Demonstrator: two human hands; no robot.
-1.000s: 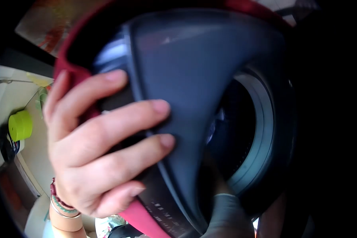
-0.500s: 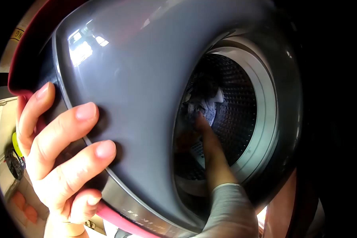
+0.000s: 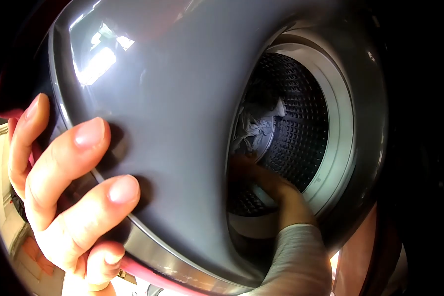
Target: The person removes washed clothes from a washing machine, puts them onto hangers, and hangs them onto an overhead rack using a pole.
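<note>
My left hand (image 3: 69, 192) rests at the left edge of a glossy grey washing machine (image 3: 167, 98), its fingers spread and fingertips touching the panel and its silver trim. Through the round opening on the right, my right hand (image 3: 251, 172) reaches into the perforated metal drum (image 3: 303, 128). Its fingers are in dark shadow and partly behind the panel, so their grip cannot be made out. Crumpled light cloth (image 3: 254, 130) lies deeper in the drum, above the hand. A pale sleeve (image 3: 301, 261) covers my right forearm.
A pale rim (image 3: 343, 138) rings the drum mouth. Below the grey panel runs a metallic strip (image 3: 167, 254) with a red edge (image 3: 148, 271) under it. Deep darkness fills the right side. Orange-brown patches (image 3: 34, 251) show at the lower left.
My right hand has come down and back from the cloth, with the wrist now bent to the left. My left hand keeps its place on the edge while the view shifts slightly.
</note>
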